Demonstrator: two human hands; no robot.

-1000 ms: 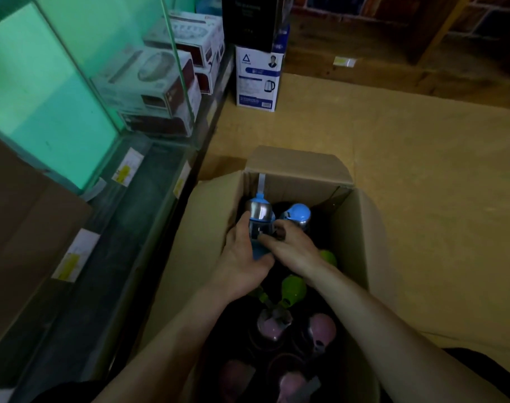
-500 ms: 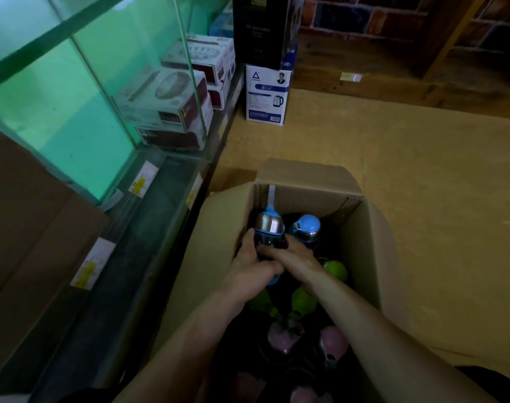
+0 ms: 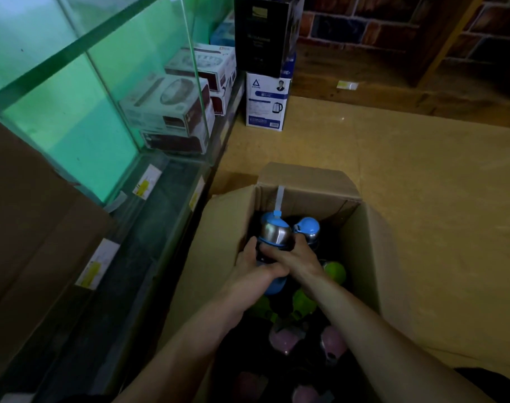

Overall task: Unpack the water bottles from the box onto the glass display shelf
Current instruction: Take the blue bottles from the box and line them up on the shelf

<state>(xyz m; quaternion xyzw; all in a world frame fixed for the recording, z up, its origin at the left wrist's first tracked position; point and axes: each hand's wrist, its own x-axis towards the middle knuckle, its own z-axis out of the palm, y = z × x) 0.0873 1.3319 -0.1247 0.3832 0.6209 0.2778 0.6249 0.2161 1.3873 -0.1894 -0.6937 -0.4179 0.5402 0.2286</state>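
An open cardboard box (image 3: 373, 245) stands on the floor with several bottles upright inside. A blue bottle with a steel collar (image 3: 274, 232) is partly raised at the box's far left corner. My left hand (image 3: 255, 269) grips its body from the left. My right hand (image 3: 294, 258) holds it from the right, fingers curled round it just under the collar. A second blue-capped bottle (image 3: 308, 228) stands behind it. Green-capped bottles (image 3: 333, 271) and pink-capped bottles (image 3: 283, 338) fill the nearer rows. The glass display shelf (image 3: 149, 228) runs along the left.
Boxed appliances (image 3: 172, 112) sit behind the glass on the shelf further back. A kettle box (image 3: 267, 103) with a dark box (image 3: 262, 33) on top stands on the floor beyond. A large cardboard panel (image 3: 30, 228) leans at the left. Price labels (image 3: 96, 263) are stuck on the shelf.
Both hands have kept their hold on the blue bottle and lifted it slightly out of the box. The camera has tilted, so more of the far wall shows.
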